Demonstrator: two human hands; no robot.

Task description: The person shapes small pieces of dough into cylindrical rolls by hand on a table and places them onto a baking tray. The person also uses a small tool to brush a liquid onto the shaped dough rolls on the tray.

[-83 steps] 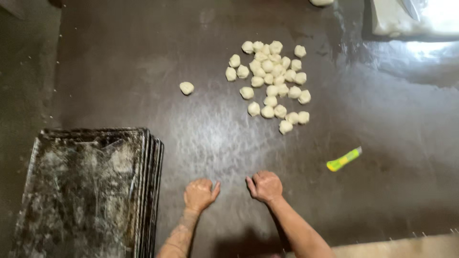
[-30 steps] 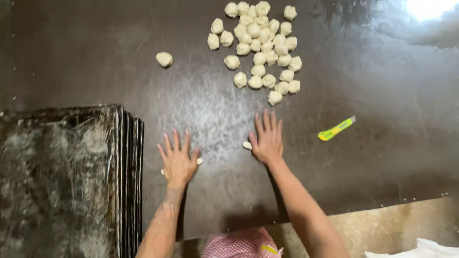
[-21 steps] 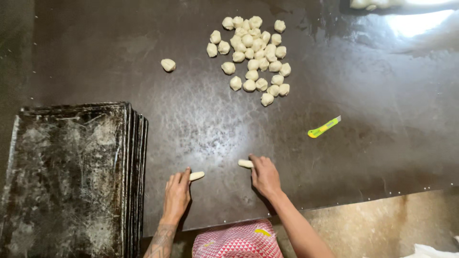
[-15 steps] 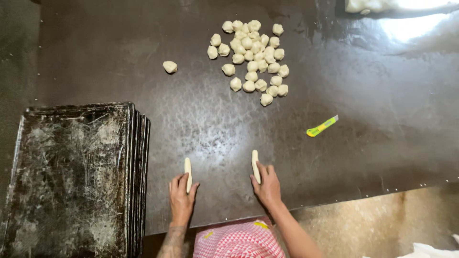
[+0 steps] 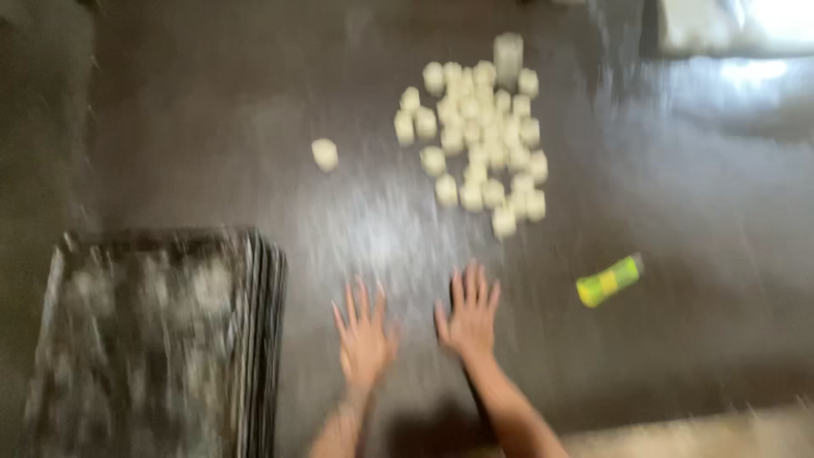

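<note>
Left hand (image 5: 365, 335) and right hand (image 5: 469, 314) pressed flat, fingers spread, on the dark table (image 5: 212, 127) (floured against sticking); dough pieces (image 5: 475, 127) heaped far right, trays (image 5: 161, 339) stacked near left.

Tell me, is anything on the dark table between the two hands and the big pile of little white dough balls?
Nothing visible. Bare floury dark table lies between the left hand, the right hand and the pile of small white dough balls. The green-yellow tool lies off to the right.
</note>
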